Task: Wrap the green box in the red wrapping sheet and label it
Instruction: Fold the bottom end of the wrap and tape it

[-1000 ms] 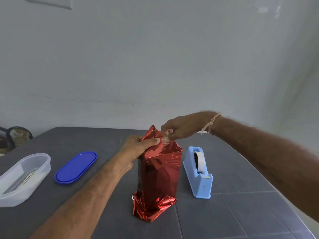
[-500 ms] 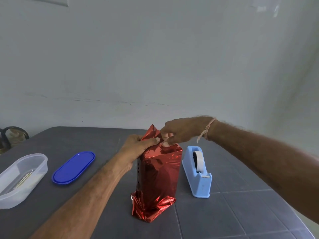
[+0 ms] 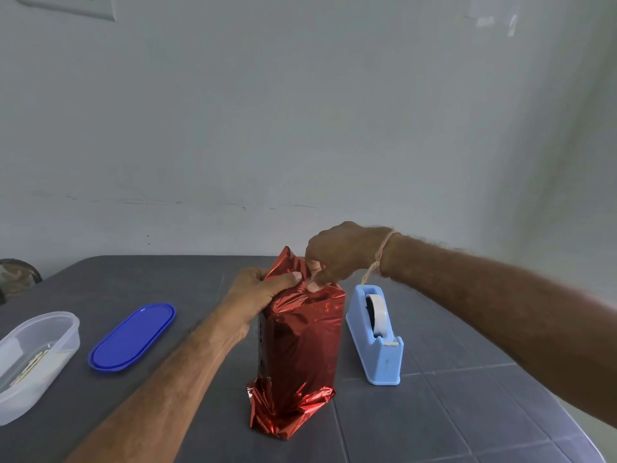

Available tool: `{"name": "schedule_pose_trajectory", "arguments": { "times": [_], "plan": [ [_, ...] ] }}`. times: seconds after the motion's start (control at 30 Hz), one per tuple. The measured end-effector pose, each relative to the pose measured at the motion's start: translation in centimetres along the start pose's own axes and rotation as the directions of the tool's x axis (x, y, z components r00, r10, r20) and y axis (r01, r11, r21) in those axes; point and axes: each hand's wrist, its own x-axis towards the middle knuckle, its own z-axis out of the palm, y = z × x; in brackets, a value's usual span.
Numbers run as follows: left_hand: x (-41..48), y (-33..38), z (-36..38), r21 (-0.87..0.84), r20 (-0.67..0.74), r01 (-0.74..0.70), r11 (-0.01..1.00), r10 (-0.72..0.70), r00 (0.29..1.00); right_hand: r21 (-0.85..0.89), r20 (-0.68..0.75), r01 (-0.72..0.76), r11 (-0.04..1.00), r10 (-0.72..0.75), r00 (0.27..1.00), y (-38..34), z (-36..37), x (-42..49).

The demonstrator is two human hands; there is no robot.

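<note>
Our left hand is at the end of a forearm that extends from the lower left. Its fingers are curled round the top of the red wrapping sheet, with the thumb across the front. Our right hand extends from the right side, knuckles up and wrist bent down, and its fingertips pinch the same top fold, just beside the left thumb.

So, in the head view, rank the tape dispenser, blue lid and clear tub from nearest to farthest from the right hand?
From the right hand:
1. Tape dispenser, just below it, on the right.
2. Blue lid, left of the red-wrapped box.
3. Clear tub, far left edge.
</note>
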Motion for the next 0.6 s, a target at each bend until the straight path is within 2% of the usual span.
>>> {"name": "schedule_pose_trajectory", "arguments": {
  "times": [0.03, 0.07, 0.1, 0.13, 0.23, 0.3, 0.4, 0.6],
  "plan": [
    [0.0, 0.0, 0.0, 0.003, -0.007, -0.001, 1.000, 0.001, 1.000, 0.016, 0.087, -0.021, 1.000, 0.020, 0.996, -6.1, -7.4, -6.9],
    [0.1, -0.1, 0.0, 0.007, -0.011, -0.001, 1.000, 0.001, 1.000, 0.001, 0.085, 0.054, 0.999, -0.054, 0.995, -8.7, -10.3, -9.7],
    [0.1, 0.0, 0.0, 0.012, -0.011, -0.002, 1.000, 0.002, 1.000, -0.054, 0.029, 0.095, 0.994, -0.093, 0.995, -9.8, -12.0, -11.0],
    [0.2, -0.1, 0.0, 0.017, -0.008, -0.003, 1.000, 0.003, 1.000, -0.010, -0.023, 0.078, 0.997, -0.078, 0.997, -10.2, -12.6, -12.0],
    [0.0, 0.0, -0.1, 0.027, 0.006, -0.003, 1.000, 0.002, 1.000, 0.119, 0.017, -0.093, 0.989, 0.092, 0.996, -8.5, -10.6, -11.5],
    [0.0, -0.1, 0.0, 0.020, 0.005, -0.003, 1.000, 0.003, 1.000, 0.313, 0.030, -0.080, 0.946, 0.075, 0.997, -8.3, -10.4, -11.9],
    [0.0, 0.0, 0.0, 0.004, 0.001, -0.003, 1.000, 0.003, 1.000, 0.585, 0.050, -0.070, 0.808, 0.050, 0.997, -7.4, -8.8, -11.3],
    [0.0, -0.1, -0.2, 0.004, 0.004, -0.005, 1.000, 0.005, 1.000, 0.795, 0.003, -0.091, 0.599, 0.146, 0.989, -7.6, -7.4, -12.1]
  ]
}}
